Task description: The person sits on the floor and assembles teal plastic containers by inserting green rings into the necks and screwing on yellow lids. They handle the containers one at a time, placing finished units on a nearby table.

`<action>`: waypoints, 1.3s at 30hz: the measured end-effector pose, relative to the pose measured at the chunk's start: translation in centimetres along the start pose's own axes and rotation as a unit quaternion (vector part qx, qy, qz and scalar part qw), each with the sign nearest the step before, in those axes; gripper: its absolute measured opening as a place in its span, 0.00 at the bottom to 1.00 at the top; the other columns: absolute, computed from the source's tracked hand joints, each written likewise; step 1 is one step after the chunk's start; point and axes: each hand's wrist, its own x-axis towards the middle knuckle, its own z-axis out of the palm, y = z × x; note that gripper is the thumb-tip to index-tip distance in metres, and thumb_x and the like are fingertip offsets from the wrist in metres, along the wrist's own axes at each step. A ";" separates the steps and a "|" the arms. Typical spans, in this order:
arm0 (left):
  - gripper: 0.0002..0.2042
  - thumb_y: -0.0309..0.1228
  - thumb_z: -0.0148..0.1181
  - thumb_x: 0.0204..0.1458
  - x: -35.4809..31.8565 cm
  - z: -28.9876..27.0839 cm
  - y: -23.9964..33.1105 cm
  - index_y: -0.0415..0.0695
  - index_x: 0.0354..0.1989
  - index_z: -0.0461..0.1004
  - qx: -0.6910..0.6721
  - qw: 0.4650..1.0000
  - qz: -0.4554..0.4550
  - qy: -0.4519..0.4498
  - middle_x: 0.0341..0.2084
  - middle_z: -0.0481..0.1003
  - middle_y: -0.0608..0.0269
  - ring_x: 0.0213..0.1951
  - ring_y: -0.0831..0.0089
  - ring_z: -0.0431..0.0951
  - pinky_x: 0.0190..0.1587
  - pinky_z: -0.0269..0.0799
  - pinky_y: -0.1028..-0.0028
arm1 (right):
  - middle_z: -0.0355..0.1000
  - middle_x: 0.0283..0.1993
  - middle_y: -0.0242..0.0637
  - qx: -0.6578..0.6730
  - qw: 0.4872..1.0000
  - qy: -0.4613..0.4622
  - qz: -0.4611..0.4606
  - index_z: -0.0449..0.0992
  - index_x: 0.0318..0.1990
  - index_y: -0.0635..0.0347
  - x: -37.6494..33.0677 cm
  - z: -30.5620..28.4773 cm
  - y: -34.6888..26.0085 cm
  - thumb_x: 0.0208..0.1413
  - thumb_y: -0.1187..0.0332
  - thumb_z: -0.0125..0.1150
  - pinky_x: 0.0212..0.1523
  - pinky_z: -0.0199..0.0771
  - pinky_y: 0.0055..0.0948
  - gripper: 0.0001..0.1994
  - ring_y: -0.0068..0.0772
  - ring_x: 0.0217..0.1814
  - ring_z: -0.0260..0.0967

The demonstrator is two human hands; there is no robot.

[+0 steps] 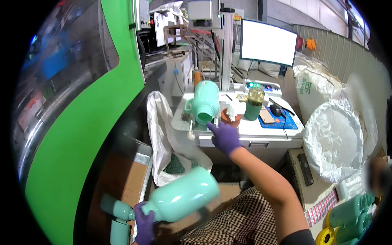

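My left hand (145, 226), in a purple glove, is closed around the neck end of a large mint-green plastic bottle (185, 194). The bottle lies tilted in the air over my lap, its rounded base up and to the right. In a matching glove, my right hand (226, 138) reaches to the desk's front edge with a finger stretched out. Its fingertip is at the rim of a mint-green jug (206, 98) with a side handle, lying with its mouth toward me. Whether the fingertip touches the rim I cannot tell. Part of the left hand is hidden behind the bottle.
The white desk (261, 132) bears a brown pot (231, 119), a tumbler (254, 104), a phone (266, 115) and a mouse (275, 110). Nearby are a monitor (268, 42), a white sack (157, 122), a lined bin of rings (332, 141), green bottles (345, 214) and a green machine (85, 118).
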 end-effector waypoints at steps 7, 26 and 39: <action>0.29 0.27 0.57 0.64 3.3 -0.8 2.1 0.45 0.71 0.54 -0.339 0.918 -0.014 0.204 0.63 0.62 0.55 0.63 0.61 0.66 0.61 0.70 0.64 | 0.70 0.36 0.35 -0.003 0.987 0.145 -0.077 0.75 0.42 0.47 1.6 2.9 0.8 0.56 0.69 0.57 0.40 0.71 0.42 0.08 0.39 0.39 0.73; 0.33 0.35 0.70 0.49 31.6 30.9 5.9 0.52 0.65 0.66 0.179 0.899 0.383 0.115 0.69 0.56 0.44 0.69 0.33 0.53 0.69 0.58 0.46 | 0.78 0.42 0.45 0.267 0.883 0.239 0.302 0.81 0.41 0.65 -48.5 -23.1 -3.5 0.55 0.61 0.63 0.46 0.74 0.41 0.15 0.41 0.45 0.74; 0.40 0.50 0.67 0.53 24.7 28.0 7.2 0.48 0.73 0.60 0.137 0.909 0.392 0.034 0.69 0.58 0.43 0.71 0.43 0.55 0.72 0.47 0.46 | 0.76 0.31 0.39 0.242 0.945 0.106 0.193 0.82 0.37 0.61 -41.9 -25.9 -3.1 0.48 0.46 0.74 0.35 0.69 0.40 0.24 0.43 0.33 0.71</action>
